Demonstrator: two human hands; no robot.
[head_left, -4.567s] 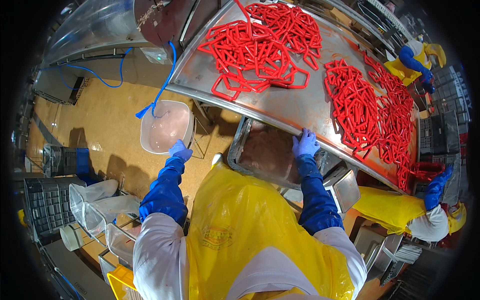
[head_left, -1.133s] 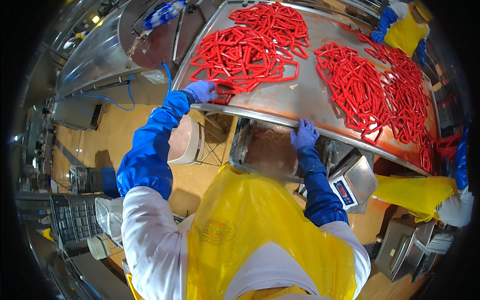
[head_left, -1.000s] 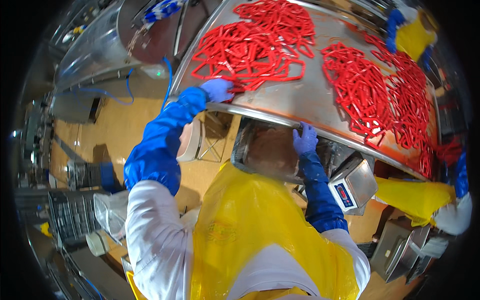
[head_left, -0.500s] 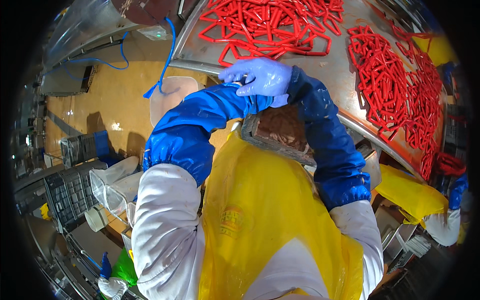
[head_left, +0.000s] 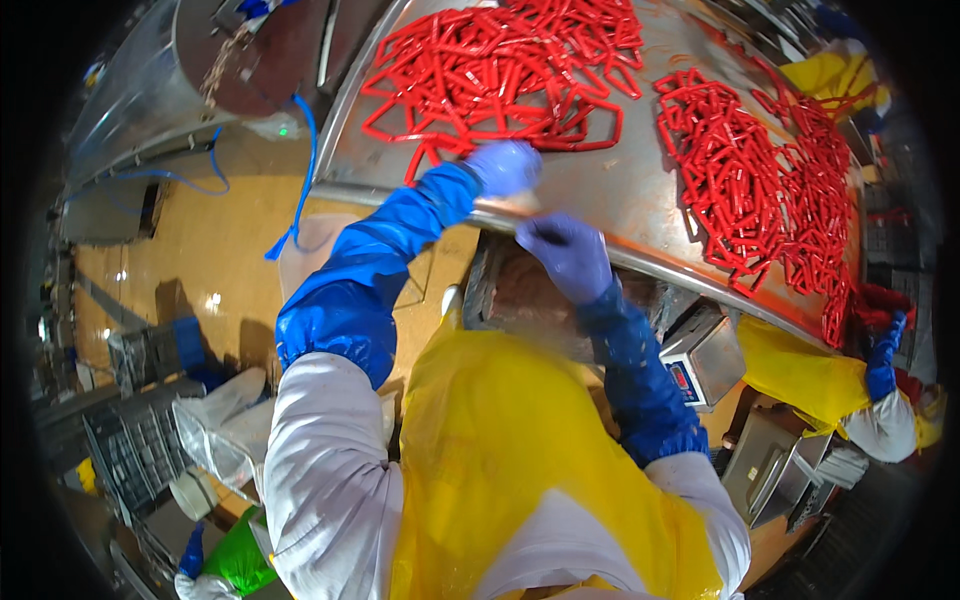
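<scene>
My left hand (head_left: 505,168), in a pale purple glove, reaches over the near edge of a steel table (head_left: 600,185), beside the nearest links of a pile of red sausages (head_left: 490,80). Motion smears its fingers, and whether it holds anything is hidden. Lower and to the right, my right hand (head_left: 570,258) is apart from the left. Its fingers are loosely bent around a dark hollow, with nothing visible in them. Under it is a grey crate (head_left: 480,285) with a brownish, blurred inside. Blue sleeve covers and a yellow apron (head_left: 500,430) are on me.
More red linked sausages (head_left: 730,180) lie on the table's right. A small scale (head_left: 700,360) with a lit display stands beside my right forearm. A blue cord (head_left: 305,170) hangs at the table's left corner. Co-workers in yellow (head_left: 800,375) and green (head_left: 240,555) aprons are nearby.
My hands were together, one over the other, at the table edge. Now they are apart, the right lower and nearer to me. The view has shifted, and the scale shows more fully.
</scene>
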